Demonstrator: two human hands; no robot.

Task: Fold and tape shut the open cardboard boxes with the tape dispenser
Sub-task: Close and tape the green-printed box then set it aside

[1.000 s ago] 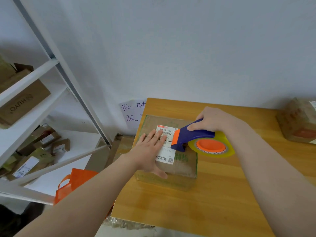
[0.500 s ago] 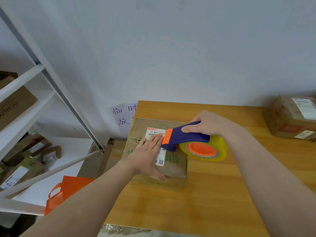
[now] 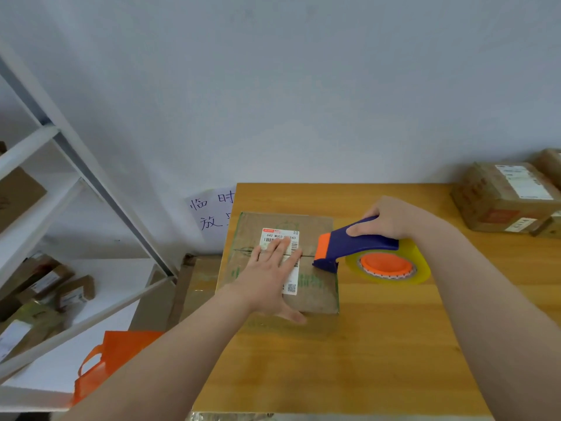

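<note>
A flat brown cardboard box (image 3: 315, 229) with a white shipping label lies at the left end of the wooden table (image 3: 379, 344), its flaps folded down along a centre seam. My left hand (image 3: 270, 278) presses flat on the box top, fingers straight over the label. My right hand (image 3: 391, 220) grips the blue handle of the tape dispenser (image 3: 364, 250). Its orange-and-blue nose touches the box's right edge at the seam. The yellowish tape roll with an orange hub hangs just off the box over the table.
Taped cardboard boxes (image 3: 504, 199) sit at the table's far right. A white shelf rack (image 3: 69, 183) with several small parcels stands on the left. An orange bag (image 3: 118, 350) and a carton (image 3: 197, 281) lie below the table's left edge. A handwritten paper sign (image 3: 212, 214) hangs on the wall.
The dispenser has slid right along the seam, from over the label to the box's right edge. My left hand stays pressed on the box. The camera view has drifted right.
</note>
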